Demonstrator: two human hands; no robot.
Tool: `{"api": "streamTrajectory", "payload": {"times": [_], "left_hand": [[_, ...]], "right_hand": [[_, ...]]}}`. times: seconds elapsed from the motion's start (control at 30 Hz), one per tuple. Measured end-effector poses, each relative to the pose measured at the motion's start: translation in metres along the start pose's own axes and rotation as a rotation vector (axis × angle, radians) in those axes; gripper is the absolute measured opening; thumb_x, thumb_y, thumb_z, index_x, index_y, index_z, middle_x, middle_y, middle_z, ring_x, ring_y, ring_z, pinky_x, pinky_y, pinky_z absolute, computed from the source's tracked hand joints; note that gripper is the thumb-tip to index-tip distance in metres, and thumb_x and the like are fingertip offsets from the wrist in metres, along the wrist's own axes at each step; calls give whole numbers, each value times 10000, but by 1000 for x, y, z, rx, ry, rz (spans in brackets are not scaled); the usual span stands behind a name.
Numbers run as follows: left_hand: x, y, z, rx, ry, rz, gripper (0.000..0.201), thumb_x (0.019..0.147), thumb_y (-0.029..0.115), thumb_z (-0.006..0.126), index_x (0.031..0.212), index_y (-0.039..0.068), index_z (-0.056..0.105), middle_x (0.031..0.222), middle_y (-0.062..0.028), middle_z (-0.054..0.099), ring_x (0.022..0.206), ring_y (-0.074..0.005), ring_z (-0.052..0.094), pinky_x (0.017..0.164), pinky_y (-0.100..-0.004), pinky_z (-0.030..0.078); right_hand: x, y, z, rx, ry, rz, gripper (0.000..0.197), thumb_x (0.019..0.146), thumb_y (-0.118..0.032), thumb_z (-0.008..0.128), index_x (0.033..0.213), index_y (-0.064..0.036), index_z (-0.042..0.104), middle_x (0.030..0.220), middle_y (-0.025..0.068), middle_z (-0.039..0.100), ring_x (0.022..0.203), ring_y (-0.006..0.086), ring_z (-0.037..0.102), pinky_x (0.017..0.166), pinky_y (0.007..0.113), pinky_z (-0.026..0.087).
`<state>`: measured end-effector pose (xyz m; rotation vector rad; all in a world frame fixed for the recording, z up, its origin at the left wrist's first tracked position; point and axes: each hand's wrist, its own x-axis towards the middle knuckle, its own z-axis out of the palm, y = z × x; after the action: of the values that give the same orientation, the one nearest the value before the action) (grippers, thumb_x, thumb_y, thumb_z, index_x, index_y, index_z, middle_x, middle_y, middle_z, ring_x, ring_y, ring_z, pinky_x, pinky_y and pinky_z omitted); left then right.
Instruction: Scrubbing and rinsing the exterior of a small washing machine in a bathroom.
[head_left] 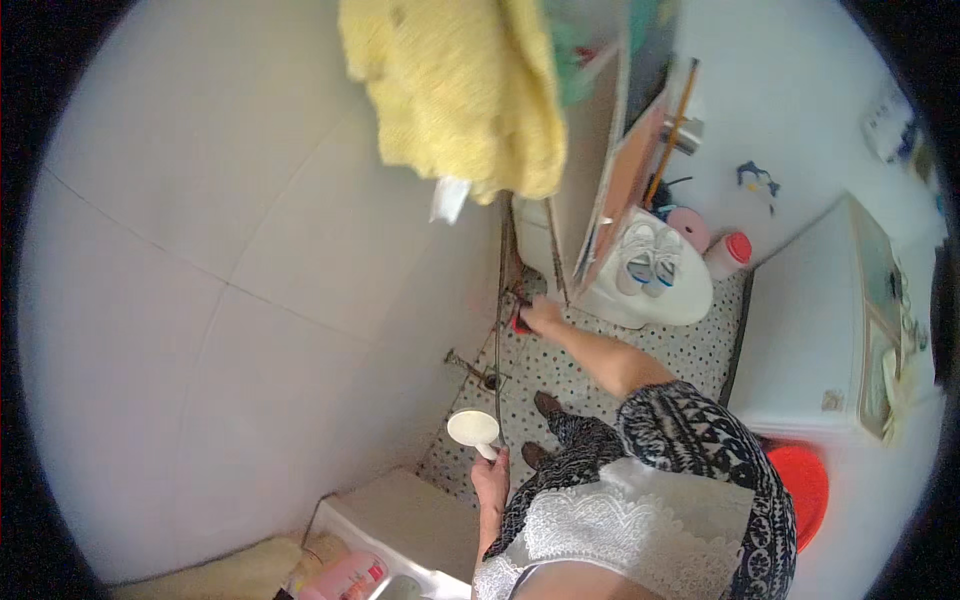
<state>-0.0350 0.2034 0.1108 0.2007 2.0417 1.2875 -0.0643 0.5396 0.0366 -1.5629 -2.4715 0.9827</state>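
My left hand is closed around the handle of a white shower head, its round face turned upward. A dark hose runs up along the wall from beside that hand. Stretched forward, my right hand is closed, low down near the wall and the toilet. Next to its fingers shows a small red and dark object, mostly hidden, of a kind I cannot make out. A metal tap sticks out from the wall, between my two hands.
A yellow towel hangs ahead. White shoes rest on the closed toilet lid, with a red-lidded container behind. At right stand a white appliance and a red basin. A pink bottle is at lower left.
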Motion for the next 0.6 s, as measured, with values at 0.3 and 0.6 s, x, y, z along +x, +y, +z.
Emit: {"api": "streamTrajectory", "payload": {"times": [0.3,0.6], "left_hand": [[-91,46,105,435,-293,177,422,816,377,590,729,-36,594,597,-148,605,586,-250,626,545,-366,459],[-186,50,292,525,-678,168,512,828,447,519,732,-49,605,595,-131,593,551,-241,595,535,-374,454]], "right_hand": [[-265,172,-151,1254,-538,154,182,761,-168,544,851,-15,582,751,63,563,631,163,555,580,334,471],[-391,290,-245,993,-222,244,208,741,-169,677,878,-24,620,784,45,614,679,130,569,642,280,466]]}}
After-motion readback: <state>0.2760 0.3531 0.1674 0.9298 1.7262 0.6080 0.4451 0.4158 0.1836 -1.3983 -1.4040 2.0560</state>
